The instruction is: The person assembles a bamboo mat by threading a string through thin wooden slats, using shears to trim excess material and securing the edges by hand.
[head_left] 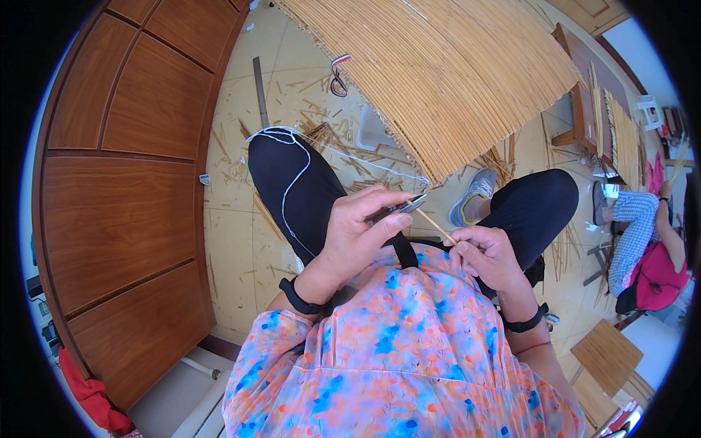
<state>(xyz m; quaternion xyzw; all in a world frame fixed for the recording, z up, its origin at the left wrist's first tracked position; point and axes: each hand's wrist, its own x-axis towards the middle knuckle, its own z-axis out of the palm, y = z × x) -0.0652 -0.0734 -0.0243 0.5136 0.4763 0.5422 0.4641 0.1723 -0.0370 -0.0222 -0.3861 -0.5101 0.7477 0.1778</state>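
Observation:
My left hand (355, 225) is closed around small dark snips (413, 204), whose tips point to the right. In my right hand (485, 255) a thin straw-coloured stick (436, 225) is pinched near its lower end. The stick's upper end meets the snips; I cannot tell whether the blades are closed on it. Just beyond my hands lies the near corner of a large mat of straw-coloured sticks (445, 80). White cord (298, 179) drapes over my left knee, and a strand runs to that corner.
Cut stick pieces (314, 135) litter the tiled floor. Under the mat's edge sits a clear plastic tub (372, 130). A brown wooden cabinet (120, 212) stands at the left. On the right another person (642, 248) sits near a low table (580, 95); a small wooden stool (607, 355) is nearer.

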